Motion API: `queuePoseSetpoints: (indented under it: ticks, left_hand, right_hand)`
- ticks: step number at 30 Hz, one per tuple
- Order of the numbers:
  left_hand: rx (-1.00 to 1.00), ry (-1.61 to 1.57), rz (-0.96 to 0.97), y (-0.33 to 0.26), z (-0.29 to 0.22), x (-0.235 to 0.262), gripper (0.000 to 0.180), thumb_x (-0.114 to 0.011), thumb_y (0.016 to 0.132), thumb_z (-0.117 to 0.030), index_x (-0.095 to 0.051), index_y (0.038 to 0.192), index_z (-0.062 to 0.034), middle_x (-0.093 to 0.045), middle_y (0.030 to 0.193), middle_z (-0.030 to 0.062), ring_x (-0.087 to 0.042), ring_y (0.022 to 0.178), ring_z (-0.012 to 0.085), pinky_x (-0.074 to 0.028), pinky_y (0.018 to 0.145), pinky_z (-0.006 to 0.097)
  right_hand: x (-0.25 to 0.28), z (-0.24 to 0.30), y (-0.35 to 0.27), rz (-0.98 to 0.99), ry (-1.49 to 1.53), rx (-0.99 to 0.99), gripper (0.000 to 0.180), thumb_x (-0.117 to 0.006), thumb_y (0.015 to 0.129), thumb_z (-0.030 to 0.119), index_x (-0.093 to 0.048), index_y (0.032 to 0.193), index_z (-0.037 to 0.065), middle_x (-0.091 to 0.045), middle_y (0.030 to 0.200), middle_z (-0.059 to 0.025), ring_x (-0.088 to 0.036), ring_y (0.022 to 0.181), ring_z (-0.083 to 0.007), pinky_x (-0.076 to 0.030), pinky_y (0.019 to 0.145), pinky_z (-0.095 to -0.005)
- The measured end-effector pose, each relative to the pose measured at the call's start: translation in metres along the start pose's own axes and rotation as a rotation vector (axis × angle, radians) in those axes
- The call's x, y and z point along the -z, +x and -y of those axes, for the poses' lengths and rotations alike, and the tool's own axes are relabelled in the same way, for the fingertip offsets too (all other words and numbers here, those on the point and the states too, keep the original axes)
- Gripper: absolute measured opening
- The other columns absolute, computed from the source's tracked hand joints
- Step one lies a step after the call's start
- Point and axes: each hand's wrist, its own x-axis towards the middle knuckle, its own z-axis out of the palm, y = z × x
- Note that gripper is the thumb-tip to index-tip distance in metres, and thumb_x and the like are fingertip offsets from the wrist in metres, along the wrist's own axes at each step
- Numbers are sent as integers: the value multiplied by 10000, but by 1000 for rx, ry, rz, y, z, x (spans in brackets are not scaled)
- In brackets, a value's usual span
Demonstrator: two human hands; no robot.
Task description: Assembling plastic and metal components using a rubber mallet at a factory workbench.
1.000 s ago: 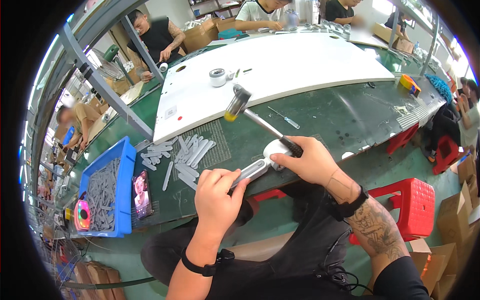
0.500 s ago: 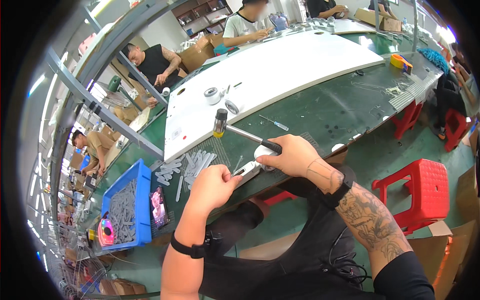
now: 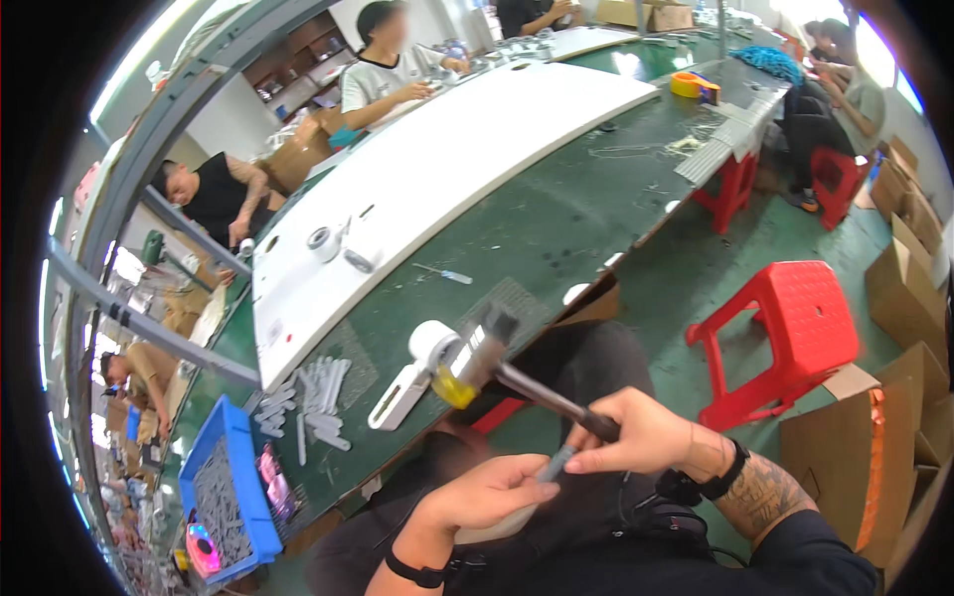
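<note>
The hammer [image 3: 497, 363] is being gripped at the handle end by the right hand [image 3: 646, 437], its yellow-and-black head pointing up-left above the green workbench's [image 3: 556, 228] near edge. A grey-and-white part [image 3: 527, 497] is lying in the left hand [image 3: 487, 497], below that edge.

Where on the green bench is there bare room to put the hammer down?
The green bench is bare between the white panel and its near edge, right of the small screwdriver. It is crowded around the white bracket, the grey strips and the blue bin.
</note>
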Motion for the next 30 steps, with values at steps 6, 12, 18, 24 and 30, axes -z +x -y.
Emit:
queuePoseSetpoints:
  ticks: [6,12,18,24,30]
  left_hand:
    - [68,459,56,36,-4,-20,286,-686,1121,-322,-660,1297,-99,-602,919,-43,-567,887,63,-473,773,248]
    - [-217,66,-376,-83,-6,14,410,-827,1007,-236,-667,1341,-60,-657,979,-28,-598,852,67,-488,748,237]
    - [-310,94,-875,-160,22,37,418,-850,962,-355,-632,1134,-43,-643,879,19,-535,701,78,-407,630,225]
    - [-360,196,-1207,-174,30,59,240,-749,1055,-235,-604,1141,-64,-517,777,-29,-454,659,61,-340,591,222]
    - [-441,165,-1470,-178,56,123,161,-618,1130,-157,-550,993,-106,-425,726,-56,-382,626,36,-273,558,237]
  right_hand:
    - [23,-67,-90,-411,226,-236,128,-857,944,144,-778,924,44,-745,758,-12,-599,605,-41,-434,527,-233]
    - [136,-150,-67,-1194,544,-143,268,-786,980,186,-560,844,142,-402,607,76,-344,432,-77,-242,408,-289]
    - [232,-193,84,-1171,743,-239,300,-824,966,252,-587,825,134,-399,618,57,-338,431,-105,-240,408,-317]
    - [240,-236,201,-1008,423,-364,283,-778,978,289,-712,967,15,-633,728,-86,-564,525,-254,-434,475,-417]
    - [286,-392,258,-883,-804,-256,256,-667,994,225,-737,1090,-2,-757,944,-188,-731,848,-369,-577,730,-446]
